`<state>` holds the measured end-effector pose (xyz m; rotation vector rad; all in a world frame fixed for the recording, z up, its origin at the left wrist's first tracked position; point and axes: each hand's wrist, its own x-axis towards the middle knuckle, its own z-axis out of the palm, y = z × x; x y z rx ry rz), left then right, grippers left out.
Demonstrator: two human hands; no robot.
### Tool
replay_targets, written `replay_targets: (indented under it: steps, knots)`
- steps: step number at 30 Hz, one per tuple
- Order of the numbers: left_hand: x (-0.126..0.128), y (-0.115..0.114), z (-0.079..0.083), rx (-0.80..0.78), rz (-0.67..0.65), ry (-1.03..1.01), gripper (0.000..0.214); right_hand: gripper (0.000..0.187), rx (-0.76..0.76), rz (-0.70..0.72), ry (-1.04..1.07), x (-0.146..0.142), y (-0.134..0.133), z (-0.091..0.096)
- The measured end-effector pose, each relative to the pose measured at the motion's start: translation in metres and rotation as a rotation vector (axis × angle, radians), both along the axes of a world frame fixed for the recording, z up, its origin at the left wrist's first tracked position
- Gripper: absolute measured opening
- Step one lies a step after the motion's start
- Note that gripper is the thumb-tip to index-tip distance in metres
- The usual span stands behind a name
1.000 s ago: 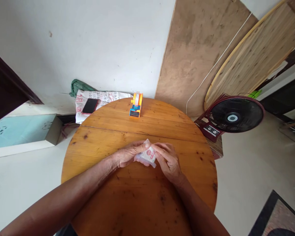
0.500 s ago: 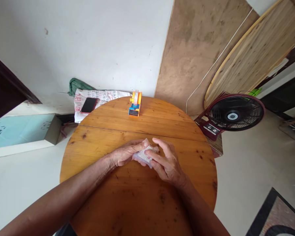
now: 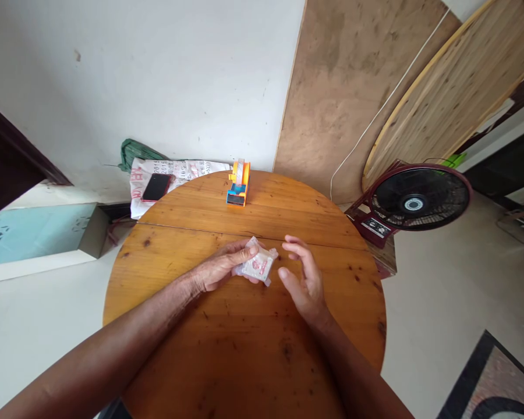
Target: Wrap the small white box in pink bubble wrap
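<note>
A small, flat, whitish packet in clear plastic wrap (image 3: 258, 266) with a red print on its face is held over the table. Around its left side my left hand (image 3: 222, 266) is closed, the thumb pressing on top and the fingers underneath. My right hand (image 3: 306, 284) is just to the right of the packet, apart from it. Its fingers are curved and spread from the thumb, with nothing between them. What lies inside the wrap cannot be made out.
Both hands are over a round wooden table (image 3: 179, 337). An orange and blue tape dispenser (image 3: 239, 185) stands at its far edge. Left of that, a phone (image 3: 156, 187) lies on a printed white sack (image 3: 137, 201). A dark red fan (image 3: 413, 203) stands beyond the right edge.
My right hand has come off the packet and moved to the right, its fingers opening. The packet's red print now shows. My left hand keeps its hold.
</note>
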<state>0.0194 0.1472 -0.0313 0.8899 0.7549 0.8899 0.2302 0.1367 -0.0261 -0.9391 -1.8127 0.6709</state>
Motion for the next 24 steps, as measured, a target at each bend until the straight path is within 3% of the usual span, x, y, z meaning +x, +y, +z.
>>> replay_targets:
  steps: [3, 5, 16, 24]
  knots:
    - [0.002, -0.001, 0.001, 0.018, 0.02, 0.014, 0.053, 0.062, -0.117, 0.056, -0.084, -0.007, 0.001, -0.007]
    - [0.003, -0.002, 0.001, 0.04, 0.016, 0.021, 0.054, 0.068, -0.151, 0.055, -0.117, -0.01, 0.0, -0.011]
    - [0.006, -0.002, 0.0, -0.003, 0.062, -0.036, 0.058, 0.061, -0.072, -0.033, -0.151, -0.011, 0.004, -0.015]
    - [0.006, -0.002, 0.002, 0.06, 0.063, 0.056, 0.054, 0.061, 0.042, -0.05, -0.193, -0.011, 0.003, -0.015]
